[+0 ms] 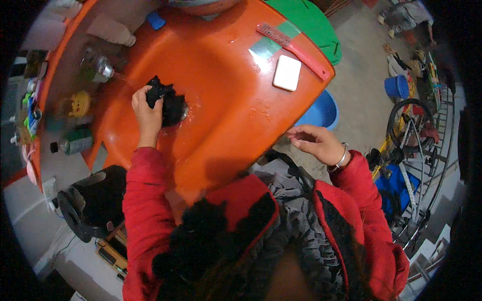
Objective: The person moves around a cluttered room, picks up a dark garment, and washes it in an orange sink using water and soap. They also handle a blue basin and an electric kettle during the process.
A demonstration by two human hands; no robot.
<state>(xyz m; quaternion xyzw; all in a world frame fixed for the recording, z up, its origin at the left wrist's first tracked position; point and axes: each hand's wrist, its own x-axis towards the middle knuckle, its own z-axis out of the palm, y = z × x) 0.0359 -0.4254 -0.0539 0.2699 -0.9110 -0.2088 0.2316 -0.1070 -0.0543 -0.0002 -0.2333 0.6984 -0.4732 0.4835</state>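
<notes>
In the orange sink [218, 82], my left hand [145, 113] grips a crumpled black cloth-like item [165, 101], which lies by the metal drain fitting [184, 111]. A faucet [106, 70] juts out behind it at the upper left. Beyond the sink's near right edge is my right hand [312, 142], fingers loosely curled with nothing visible in them. A pink-handled brush [308, 62] rests along the right rim, with a white rectangular block [287, 73] beside it. Water drops dot the orange surface.
A blue basin [325, 111] stands on the floor beyond the sink edge, near a green round lid-like object [312, 26]. Bottles and a yellow cup [80, 103] line the left ledge. A bicycle [410, 128], a blue bucket [396, 87] and a person [408, 17] are at right.
</notes>
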